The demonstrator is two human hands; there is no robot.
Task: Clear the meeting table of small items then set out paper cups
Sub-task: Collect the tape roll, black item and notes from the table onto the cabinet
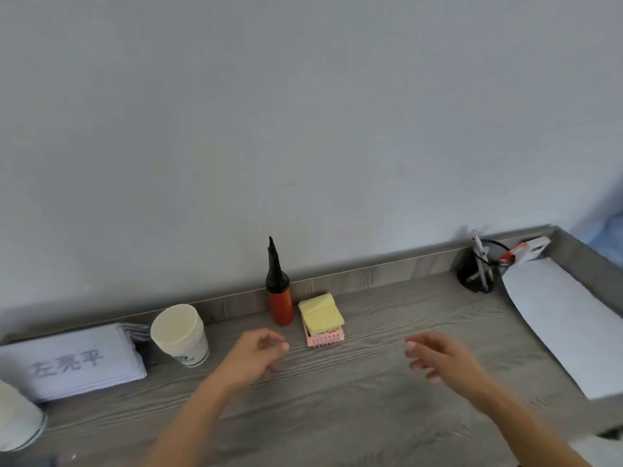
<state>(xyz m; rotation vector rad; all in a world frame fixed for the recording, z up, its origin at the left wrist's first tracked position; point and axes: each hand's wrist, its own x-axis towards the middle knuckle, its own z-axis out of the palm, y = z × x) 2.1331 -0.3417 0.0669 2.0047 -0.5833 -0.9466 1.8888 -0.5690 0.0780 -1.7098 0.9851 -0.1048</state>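
Note:
A stack of paper cups (180,335) stands on the grey wooden table (337,399) at the left, near the back ledge. A yellow sticky-note pad (321,313) rests on a small pink tray (325,339) at the middle. Beside it stands an orange hand pump with a black pointed top (279,291). My left hand (258,353) hovers just left of the pink tray, fingers loosely curled, holding nothing. My right hand (438,357) hovers to the tray's right, fingers apart and empty.
A white name card with printed characters (72,364) lies at the left. Another white cup (18,421) is partly cut off at the lower left. A black mesh pen holder (480,269) and white paper sheets (566,318) sit at the right. The wall runs behind the ledge.

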